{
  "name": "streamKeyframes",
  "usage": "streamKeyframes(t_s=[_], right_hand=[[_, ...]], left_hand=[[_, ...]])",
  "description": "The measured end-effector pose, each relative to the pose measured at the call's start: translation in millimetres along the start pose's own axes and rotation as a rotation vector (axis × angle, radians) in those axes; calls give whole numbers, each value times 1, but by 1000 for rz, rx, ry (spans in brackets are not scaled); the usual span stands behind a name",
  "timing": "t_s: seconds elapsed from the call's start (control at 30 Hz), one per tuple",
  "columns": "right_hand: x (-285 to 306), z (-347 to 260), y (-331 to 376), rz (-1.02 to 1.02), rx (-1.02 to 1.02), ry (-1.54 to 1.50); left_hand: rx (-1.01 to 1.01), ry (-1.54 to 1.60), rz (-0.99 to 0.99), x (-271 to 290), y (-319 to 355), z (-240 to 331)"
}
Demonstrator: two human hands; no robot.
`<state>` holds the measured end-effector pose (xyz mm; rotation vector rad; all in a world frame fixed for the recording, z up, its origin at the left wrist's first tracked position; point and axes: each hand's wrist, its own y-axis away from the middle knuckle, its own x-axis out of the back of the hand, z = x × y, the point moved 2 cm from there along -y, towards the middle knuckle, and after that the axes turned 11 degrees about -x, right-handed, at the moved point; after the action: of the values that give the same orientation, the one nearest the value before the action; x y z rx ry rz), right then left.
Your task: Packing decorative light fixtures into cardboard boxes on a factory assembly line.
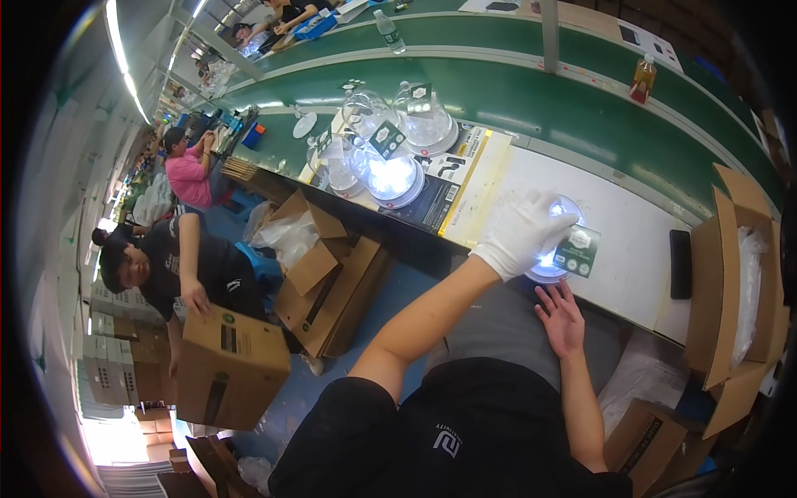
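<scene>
My left hand (521, 232), in a white glove, lies over a round clear-domed lamp (554, 267) that glows white on the white worktop (614, 241); its fingers wrap the dome. A dark green card tag (579, 250) sticks out at the lamp's right side. My right hand (560, 317) is bare, fingers spread, just below the lamp at the worktop's near edge, holding nothing.
Several more domed lamps (390, 176) with green tags stand on flat printed cards (452, 187) to the left. A black slab (681, 264) lies to the right beside an open carton (739, 274). A green conveyor belt (573, 108) runs behind. A co-worker carries a carton (231, 365) near open floor cartons (324, 282).
</scene>
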<state>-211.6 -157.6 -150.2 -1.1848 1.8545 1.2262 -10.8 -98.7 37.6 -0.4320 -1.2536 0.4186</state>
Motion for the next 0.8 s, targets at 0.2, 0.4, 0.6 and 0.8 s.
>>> streamKeyframes(t_s=[0.2, 0.4, 0.6, 0.8], right_hand=[[-11, 1, 2, 32, -120, 195], [-5, 4, 3, 79, -144, 412], [-11, 9, -6, 47, -176, 424], [-3, 6, 0, 79, -179, 369]], left_hand=[[19, 24, -59, -14, -6, -23], [92, -64, 6, 17, -11, -83], [185, -307, 1, 28, 7, -153], [168, -274, 295, 94, 41, -92]])
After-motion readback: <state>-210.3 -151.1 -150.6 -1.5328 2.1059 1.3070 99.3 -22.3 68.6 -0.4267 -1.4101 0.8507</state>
